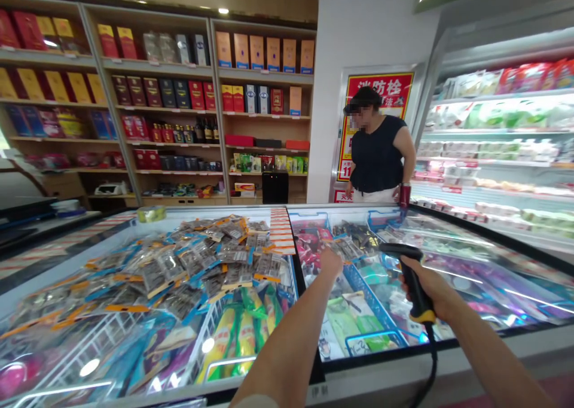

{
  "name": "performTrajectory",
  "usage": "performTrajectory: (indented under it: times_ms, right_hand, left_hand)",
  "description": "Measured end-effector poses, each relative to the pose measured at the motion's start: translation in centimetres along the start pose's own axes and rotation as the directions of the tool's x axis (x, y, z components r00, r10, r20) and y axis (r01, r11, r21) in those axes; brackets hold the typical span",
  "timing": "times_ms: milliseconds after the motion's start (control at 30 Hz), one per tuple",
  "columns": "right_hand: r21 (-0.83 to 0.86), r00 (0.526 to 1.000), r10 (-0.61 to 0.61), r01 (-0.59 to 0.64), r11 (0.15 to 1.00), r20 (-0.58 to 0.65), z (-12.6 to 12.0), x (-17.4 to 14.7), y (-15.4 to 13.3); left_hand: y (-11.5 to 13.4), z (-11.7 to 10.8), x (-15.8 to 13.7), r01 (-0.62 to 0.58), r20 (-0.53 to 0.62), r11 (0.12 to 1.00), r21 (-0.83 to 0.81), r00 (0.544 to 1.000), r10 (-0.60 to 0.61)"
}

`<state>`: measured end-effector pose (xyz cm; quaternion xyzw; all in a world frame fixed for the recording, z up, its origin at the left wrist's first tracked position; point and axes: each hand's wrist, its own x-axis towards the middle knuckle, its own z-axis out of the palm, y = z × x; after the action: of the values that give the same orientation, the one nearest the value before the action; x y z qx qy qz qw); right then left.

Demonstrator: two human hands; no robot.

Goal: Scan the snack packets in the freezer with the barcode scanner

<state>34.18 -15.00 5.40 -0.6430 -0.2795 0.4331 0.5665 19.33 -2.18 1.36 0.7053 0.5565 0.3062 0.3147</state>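
My right hand (433, 285) is wrapped round the handle of a black and yellow barcode scanner (419, 297), whose cable hangs down in front of the freezer. The scanner's head points left, over the freezer's right half. My left arm reaches forward across the freezer, and my left hand (330, 262) is closed at the edge of a small clear packet (346, 248) with a blue border. Its fingers are partly hidden. To the left, a heap of similar packets (170, 264) with orange and blue edges lies on the freezer's glass top.
A roll of tape (151, 214) sits at the back left of the freezer. Baskets of frozen goods, one with yellow-green packs (244, 330), show beneath the glass. A person (379, 145) stands beyond, before a lit fridge (497, 157). Shelves (215, 76) of boxes line the wall.
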Motion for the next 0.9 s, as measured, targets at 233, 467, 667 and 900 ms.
performTrajectory:
  times_ms: [233,467,667,900]
  right_hand:
    - [0.012,0.997,0.012,-0.013,1.0,0.08,2.0,-1.2,1.0]
    - [-0.008,0.978,0.017,-0.016,1.0,0.207,6.3,-4.4,1.4]
    - [-0.051,0.944,0.065,-0.051,0.997,0.323,9.6,-7.3,1.7]
    - [-0.002,0.887,0.077,-0.086,0.996,0.456,11.9,-10.0,1.1]
  left_hand:
    - [-3.6,-7.3,-2.1,-0.04,-0.278,0.976,0.212,0.956,0.099]
    - [-8.6,-14.1,-5.3,0.123,-0.395,0.932,0.342,0.918,0.024]
    - [-9.2,-14.2,-5.2,0.112,-0.392,0.96,0.256,0.92,-0.003]
    - [-9.7,-15.1,-3.2,-0.018,-0.448,0.992,-0.127,0.893,-0.041]
